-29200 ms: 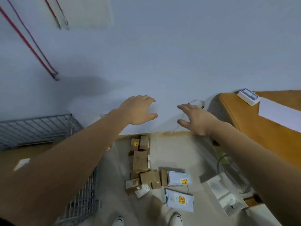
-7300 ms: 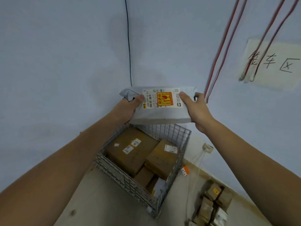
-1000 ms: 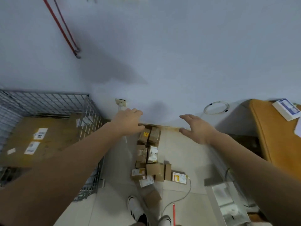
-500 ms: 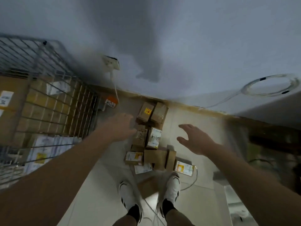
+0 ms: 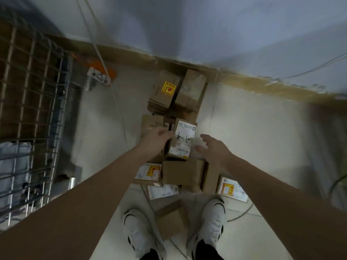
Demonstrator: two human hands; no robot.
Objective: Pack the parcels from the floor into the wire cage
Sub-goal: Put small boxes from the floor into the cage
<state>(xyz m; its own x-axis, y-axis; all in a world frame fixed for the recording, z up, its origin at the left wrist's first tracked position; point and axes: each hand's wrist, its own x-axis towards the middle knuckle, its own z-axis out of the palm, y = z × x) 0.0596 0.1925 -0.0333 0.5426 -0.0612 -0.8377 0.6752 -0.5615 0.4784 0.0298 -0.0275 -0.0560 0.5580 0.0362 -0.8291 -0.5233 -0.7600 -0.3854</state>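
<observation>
A heap of small brown cardboard parcels lies on the floor by the wall. In its middle sits a box with a handwritten white label (image 5: 183, 139). My left hand (image 5: 156, 139) reaches down to this box's left side and its fingers touch the edge. My right hand (image 5: 212, 149) hovers just right of the box with fingers spread, holding nothing. The wire cage (image 5: 32, 109) stands at the left with a grey poly bag (image 5: 13, 166) inside. The view is blurred.
Around the labelled box lie a box with a yellow sticker (image 5: 165, 91), a plain box (image 5: 182, 172) and an orange-labelled parcel (image 5: 231, 190). Another box (image 5: 170, 220) sits between my white shoes (image 5: 139, 233). A cable runs along the floor and the wall is right behind the heap.
I have bent lower over the heap. Both hands dropped from above the parcels to either side of the white-labelled box, and the left one now touches it.
</observation>
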